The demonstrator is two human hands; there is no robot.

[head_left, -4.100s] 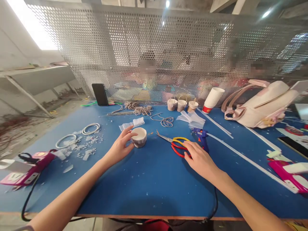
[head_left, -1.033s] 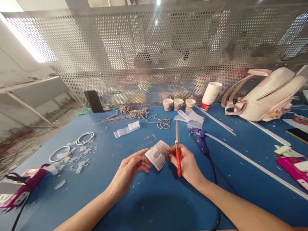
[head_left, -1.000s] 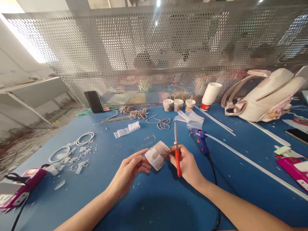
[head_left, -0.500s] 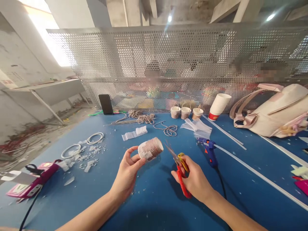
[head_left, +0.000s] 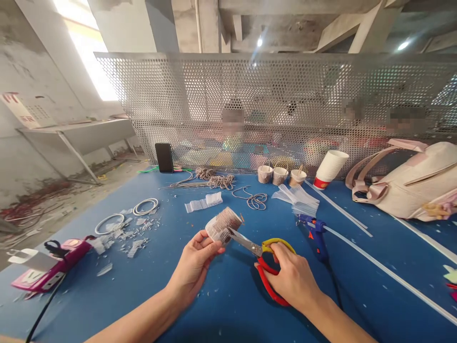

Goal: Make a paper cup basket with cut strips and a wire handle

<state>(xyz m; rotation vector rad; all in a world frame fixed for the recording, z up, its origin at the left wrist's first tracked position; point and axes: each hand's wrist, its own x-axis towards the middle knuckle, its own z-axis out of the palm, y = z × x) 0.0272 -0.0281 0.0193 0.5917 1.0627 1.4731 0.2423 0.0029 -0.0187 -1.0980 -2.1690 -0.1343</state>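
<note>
In my left hand (head_left: 196, 259) is a small paper cup (head_left: 224, 225) wound with brownish cord, tilted on its side with its mouth to the right. My fingers and thumb grip its base end. My right hand (head_left: 294, 274) is closed round the handles of a pair of scissors (head_left: 254, 247), one yellow and one red. The blades are slightly apart, and their tips reach the cord-wrapped side of the cup. Whether a strand lies between the blades I cannot tell.
A blue glue gun (head_left: 316, 236) with a long glue stick lies right. Behind are cord bundles (head_left: 221, 181), pleated white strips (head_left: 298, 197), wrapped cups (head_left: 280, 176), stacked paper cups (head_left: 331, 169) and a phone (head_left: 164, 158). Left are white rings (head_left: 145, 206), scraps and a pink power strip (head_left: 53, 269).
The scissors have moved left to the cup, and their blades and handles have spread wider. The cup remains in my left hand. The whole view has shifted slightly.
</note>
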